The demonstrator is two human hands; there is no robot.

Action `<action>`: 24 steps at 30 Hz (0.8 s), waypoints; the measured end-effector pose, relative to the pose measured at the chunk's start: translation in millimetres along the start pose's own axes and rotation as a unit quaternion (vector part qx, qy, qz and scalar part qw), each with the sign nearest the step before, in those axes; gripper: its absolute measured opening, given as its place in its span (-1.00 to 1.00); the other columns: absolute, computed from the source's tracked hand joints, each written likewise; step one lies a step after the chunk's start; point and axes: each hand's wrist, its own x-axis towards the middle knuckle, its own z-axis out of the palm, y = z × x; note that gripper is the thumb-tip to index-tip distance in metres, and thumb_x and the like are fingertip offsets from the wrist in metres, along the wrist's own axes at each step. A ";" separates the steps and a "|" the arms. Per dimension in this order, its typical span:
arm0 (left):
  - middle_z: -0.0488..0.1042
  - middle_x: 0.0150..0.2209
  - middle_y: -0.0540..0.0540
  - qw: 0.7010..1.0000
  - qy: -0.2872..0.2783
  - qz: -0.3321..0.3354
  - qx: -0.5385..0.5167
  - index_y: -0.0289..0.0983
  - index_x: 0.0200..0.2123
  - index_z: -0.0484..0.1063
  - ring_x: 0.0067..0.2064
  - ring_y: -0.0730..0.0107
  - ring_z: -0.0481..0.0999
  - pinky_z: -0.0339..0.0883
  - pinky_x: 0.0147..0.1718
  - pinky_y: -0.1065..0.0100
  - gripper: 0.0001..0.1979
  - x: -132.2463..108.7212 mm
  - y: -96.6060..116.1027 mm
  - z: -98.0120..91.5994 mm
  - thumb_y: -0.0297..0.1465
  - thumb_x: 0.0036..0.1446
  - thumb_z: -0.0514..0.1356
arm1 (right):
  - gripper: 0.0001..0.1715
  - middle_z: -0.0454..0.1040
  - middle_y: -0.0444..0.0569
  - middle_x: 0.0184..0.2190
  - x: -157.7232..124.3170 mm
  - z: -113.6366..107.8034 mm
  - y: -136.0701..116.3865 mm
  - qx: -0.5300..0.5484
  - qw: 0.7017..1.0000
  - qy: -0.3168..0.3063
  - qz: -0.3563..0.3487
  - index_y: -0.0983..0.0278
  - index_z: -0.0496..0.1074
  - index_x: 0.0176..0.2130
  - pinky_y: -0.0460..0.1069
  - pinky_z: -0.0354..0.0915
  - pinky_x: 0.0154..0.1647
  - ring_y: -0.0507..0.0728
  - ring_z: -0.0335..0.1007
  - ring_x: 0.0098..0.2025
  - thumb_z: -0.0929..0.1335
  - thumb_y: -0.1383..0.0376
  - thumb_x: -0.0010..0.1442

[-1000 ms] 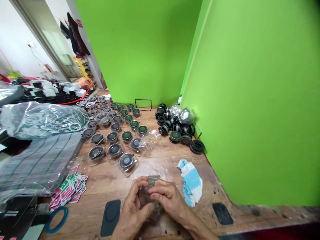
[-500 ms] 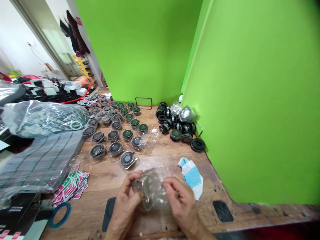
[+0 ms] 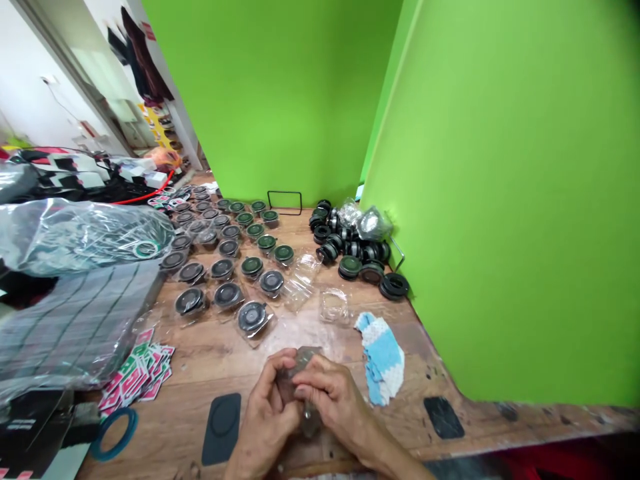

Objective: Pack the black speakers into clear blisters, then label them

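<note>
Close together near the front edge, both my hands grip one clear plastic blister shell [image 3: 310,352]. My left hand [image 3: 273,400] has its fingers and thumb around the left side. My right hand [image 3: 333,393] pinches the right side, its fingers covering much of the shell. Whether anything is inside is hidden. Beyond them, an open clear shell [image 3: 335,305] lies on the wood beside more clear shells [image 3: 301,280]. To the left stand rows of packed round discs [image 3: 253,317], dark grey and green. A blue and white cloth [image 3: 383,357] lies right of my right hand.
Loose black rings and discs [image 3: 350,250] are heaped by the green partition [image 3: 500,200]. On the left are printed cards [image 3: 137,373], a blue tape roll [image 3: 115,433], bagged rings [image 3: 85,237] and a wrapped stack [image 3: 75,320]. Dark pads [image 3: 221,427] lie on the table.
My hands have drawn together around the shell, and my right hand has moved left. An open clear shell now lies separately on the table beyond them. The view has shifted slightly.
</note>
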 end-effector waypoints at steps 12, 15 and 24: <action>0.37 0.05 -0.16 0.995 0.099 -0.001 -0.028 -0.24 -0.24 0.36 0.08 0.09 0.36 0.30 -0.02 0.26 -0.59 7.7 19.3 -10.0 -0.38 -0.23 0.37 | -0.82 0.31 -0.11 -0.48 -2.7 -33.8 -39.4 -0.121 0.977 0.170 -0.038 0.25 0.36 -0.34 -0.10 0.20 -0.40 0.01 0.26 -0.40 0.21 0.38 0.24; 0.36 0.06 -0.18 0.993 0.113 -0.007 -0.025 -0.25 -0.23 0.36 0.10 0.06 0.34 0.30 0.00 0.23 -0.55 8.4 21.8 -10.5 -0.37 -0.25 0.39 | -0.78 0.40 -0.02 -0.28 5.8 -46.4 -38.1 -0.173 0.963 0.201 -0.046 0.26 0.36 -0.11 -0.07 0.26 -0.28 0.04 0.31 -0.29 0.26 0.38 0.21; 0.25 0.10 -0.17 0.998 -0.029 0.034 0.041 -0.22 -0.19 0.37 0.19 0.09 0.20 0.13 0.14 0.18 -0.58 -3.7 -1.7 -3.3 -0.57 -0.20 0.28 | -0.82 0.34 -0.13 -0.49 -9.5 2.6 -9.4 0.000 0.999 -0.001 0.032 0.22 0.54 -0.34 -0.12 0.22 -0.41 -0.01 0.31 -0.42 0.33 0.25 0.17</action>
